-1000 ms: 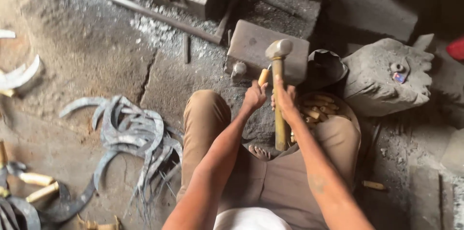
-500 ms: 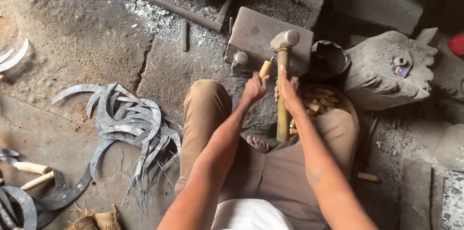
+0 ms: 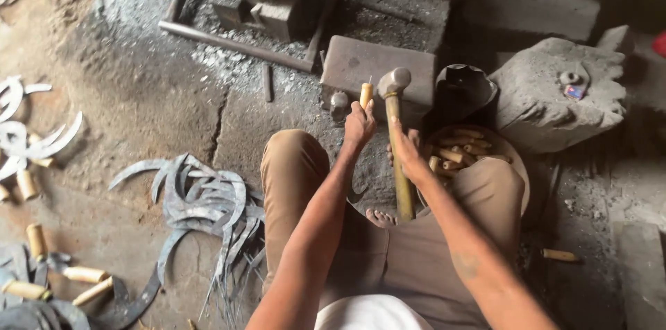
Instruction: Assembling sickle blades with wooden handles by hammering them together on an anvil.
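Now the left hand is clamped round a short wooden handle, holding it upright with a thin metal tang poking from its top, just near the anvil block. The right hand grips the hammer partway down its long wooden shaft; the steel head stands level with the handle top and just right of it, not quite touching. Compared with half a second ago, the hammer head sits closer in beside the handle and the view has drawn nearer, while both hands keep their holds. That reads, as a judgement, as a pause between blows on the handle, which is not yet seated for good.

Under the arms are the person's bent knees in tan trousers, and a bare foot shows between them beside the hammer shaft. Right of the right hand lies a round basket of more wooden handles, and beyond it a dark pot. Farther right is a large grey stone with small bits on top. To the near left, a pile of curved sickle blades lies on the dirt floor, with loose handles farther left. At the far side a long iron bar crosses the ash.
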